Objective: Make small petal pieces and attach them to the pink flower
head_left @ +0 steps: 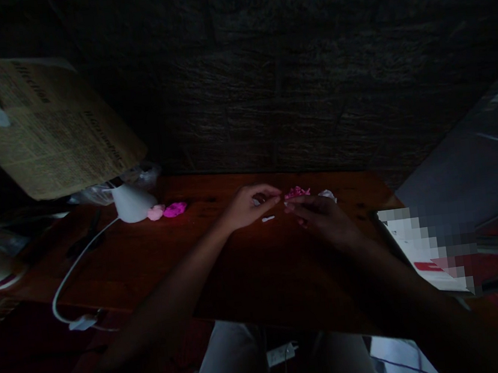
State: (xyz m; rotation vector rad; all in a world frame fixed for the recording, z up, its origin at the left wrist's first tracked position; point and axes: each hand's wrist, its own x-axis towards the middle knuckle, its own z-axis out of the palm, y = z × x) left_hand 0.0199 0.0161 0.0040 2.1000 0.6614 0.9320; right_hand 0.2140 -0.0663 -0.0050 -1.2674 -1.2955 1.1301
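Over the wooden table, my left hand (251, 205) has thumb and forefinger brought together; whatever is between their tips is too small to make out. Facing it, my right hand (320, 213) pinches a tiny white piece (286, 204), its kind unclear in the dim light. The fingertips of both hands nearly meet. Just behind them lies a crumpled pink bundle (297, 191), partly hidden by my right hand. A crumpled white lump (328, 194) sits to its right. Below my left hand, a small white strip (268, 218) rests on the table.
A lamp with a newspaper-print shade (60, 125) and white base (130, 202) stands at left, its white cable (57, 289) hanging over the edge. Pale pink (156, 212) and bright pink (174, 209) lumps lie beside it. A white box-like item (415, 251) is at right.
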